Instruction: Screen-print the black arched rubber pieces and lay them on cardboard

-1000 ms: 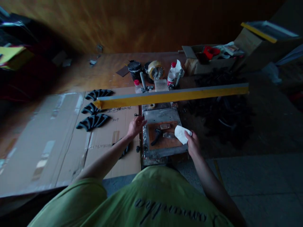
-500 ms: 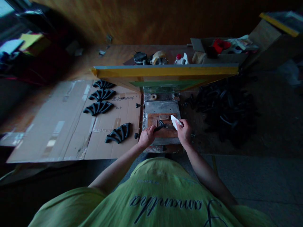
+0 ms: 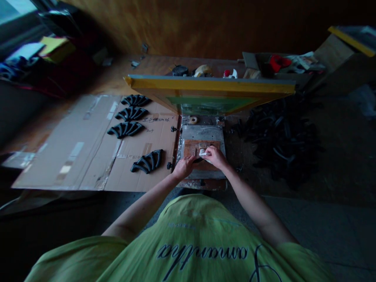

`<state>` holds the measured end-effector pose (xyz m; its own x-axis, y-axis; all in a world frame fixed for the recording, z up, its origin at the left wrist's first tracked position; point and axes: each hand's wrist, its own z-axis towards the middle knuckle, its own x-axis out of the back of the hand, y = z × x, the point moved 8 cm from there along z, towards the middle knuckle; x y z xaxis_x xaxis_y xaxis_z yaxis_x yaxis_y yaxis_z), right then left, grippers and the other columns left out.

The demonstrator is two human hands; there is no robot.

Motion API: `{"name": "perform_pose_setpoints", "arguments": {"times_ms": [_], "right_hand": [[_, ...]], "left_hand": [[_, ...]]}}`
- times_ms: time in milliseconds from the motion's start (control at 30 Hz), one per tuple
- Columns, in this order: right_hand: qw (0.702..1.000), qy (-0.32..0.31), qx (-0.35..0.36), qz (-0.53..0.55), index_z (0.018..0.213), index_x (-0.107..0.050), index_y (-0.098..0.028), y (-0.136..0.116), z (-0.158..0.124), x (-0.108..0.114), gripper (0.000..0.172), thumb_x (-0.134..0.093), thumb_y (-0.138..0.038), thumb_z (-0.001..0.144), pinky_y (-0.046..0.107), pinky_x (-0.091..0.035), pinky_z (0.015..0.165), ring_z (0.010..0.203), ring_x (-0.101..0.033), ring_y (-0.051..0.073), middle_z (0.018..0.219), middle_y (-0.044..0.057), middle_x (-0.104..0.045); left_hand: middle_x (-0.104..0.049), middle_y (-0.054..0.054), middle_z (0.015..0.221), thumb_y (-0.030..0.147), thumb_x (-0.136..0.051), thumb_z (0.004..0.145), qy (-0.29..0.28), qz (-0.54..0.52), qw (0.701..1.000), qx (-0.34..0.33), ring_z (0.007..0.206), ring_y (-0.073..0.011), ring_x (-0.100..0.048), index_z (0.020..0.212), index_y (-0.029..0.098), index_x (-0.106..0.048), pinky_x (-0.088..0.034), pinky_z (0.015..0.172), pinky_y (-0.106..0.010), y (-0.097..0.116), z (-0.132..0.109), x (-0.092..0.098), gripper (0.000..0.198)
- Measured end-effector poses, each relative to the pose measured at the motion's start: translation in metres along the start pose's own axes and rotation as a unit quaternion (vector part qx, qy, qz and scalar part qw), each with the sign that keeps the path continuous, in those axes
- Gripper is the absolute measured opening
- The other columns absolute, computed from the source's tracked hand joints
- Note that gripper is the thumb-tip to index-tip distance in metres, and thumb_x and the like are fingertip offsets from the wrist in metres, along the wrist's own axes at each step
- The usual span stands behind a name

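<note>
A person's two bare hands are close together above a brown rectangular board [image 3: 189, 145] on a grey metal plate [image 3: 216, 132]. The left hand [image 3: 183, 167] pinches one end of a small, curved black piece [image 3: 198, 159], just over the board. The right hand [image 3: 216, 157] grips a folded white wipe [image 3: 203, 152], apparently against that piece, though dim light and fingers obscure the contact. Beyond stands a raised yellow-edged frame [image 3: 211, 83]. Fanned black pieces [image 3: 147, 161] lie on flat brown cardboard [image 3: 91, 147] at left; a dark heap [image 3: 283, 141] sits at right.

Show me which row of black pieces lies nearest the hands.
The lone front row, closest to the left hand; the other three rows sit bunched farther back.
</note>
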<state>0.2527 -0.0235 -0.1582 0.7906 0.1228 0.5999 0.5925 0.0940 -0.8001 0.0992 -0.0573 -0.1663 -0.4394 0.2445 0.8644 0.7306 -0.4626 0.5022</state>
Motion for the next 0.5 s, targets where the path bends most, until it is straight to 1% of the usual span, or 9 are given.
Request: {"name": "perform_pose_setpoints", "arguments": {"times_ms": [67, 133, 233, 367, 500], "right_hand": [[1.0, -0.005, -0.014, -0.009, 0.066, -0.056, -0.019, 0.001, 0.01, -0.003, 0.024, -0.079, -0.018, 0.071, 0.024, -0.035, 0.068, 0.072, -0.055, 0.013, 0.076, -0.003, -0.059], [0.999, 0.011, -0.031, -0.012, 0.067, -0.055, -0.02, 0.002, 0.016, -0.003, 0.022, -0.076, -0.023, 0.075, 0.023, -0.033, 0.066, 0.07, -0.053, 0.013, 0.073, -0.004, -0.058], [0.999, 0.027, -0.039, -0.014, 0.069, -0.055, -0.021, 0.003, 0.014, -0.003, 0.021, -0.071, -0.028, 0.079, 0.023, -0.033, 0.065, 0.071, -0.052, 0.013, 0.073, -0.003, -0.059], [0.999, 0.004, -0.036, -0.028, 0.069, -0.054, -0.021, 0.004, 0.005, -0.002, 0.021, -0.072, -0.028, 0.076, 0.023, -0.033, 0.064, 0.071, -0.052, 0.013, 0.076, -0.003, -0.059], [0.998, 0.0, -0.049, -0.045, 0.068, -0.054, -0.021, 0.001, 0.015, -0.003, 0.021, -0.071, -0.03, 0.077, 0.023, -0.03, 0.062, 0.068, -0.051, 0.013, 0.071, -0.004, -0.058]], "left_hand": [[-0.072, -0.009, 0.09, 0.031, -0.054, 0.097, -0.001, 0.008, 1.0, -0.003, 0.087, -0.0203, -0.069, 0.104, 0.017, -0.065, -0.051, 0.077, -0.029, 0.001, -0.001, -0.001, 0.019], [-0.073, -0.009, 0.092, 0.031, -0.052, 0.098, -0.001, 0.012, 1.0, -0.005, 0.088, -0.0211, -0.069, 0.106, 0.016, -0.064, -0.051, 0.077, -0.03, 0.002, -0.001, -0.002, 0.021], [-0.073, -0.009, 0.092, 0.032, -0.052, 0.098, -0.001, 0.019, 1.0, 0.008, 0.088, -0.0213, -0.07, 0.107, 0.018, -0.065, -0.052, 0.076, -0.03, 0.0, -0.002, -0.004, 0.021], [-0.073, -0.009, 0.088, 0.035, -0.054, 0.097, -0.018, 0.03, 0.999, 0.02, 0.086, -0.0219, -0.07, 0.105, 0.018, -0.066, -0.051, 0.072, -0.029, -0.002, -0.001, -0.007, 0.022], [-0.073, -0.01, 0.09, 0.031, -0.051, 0.098, -0.027, 0.02, 0.999, 0.007, 0.085, -0.0224, -0.07, 0.108, 0.017, -0.067, -0.051, 0.071, -0.029, 0.001, 0.0, -0.004, 0.023]]}}
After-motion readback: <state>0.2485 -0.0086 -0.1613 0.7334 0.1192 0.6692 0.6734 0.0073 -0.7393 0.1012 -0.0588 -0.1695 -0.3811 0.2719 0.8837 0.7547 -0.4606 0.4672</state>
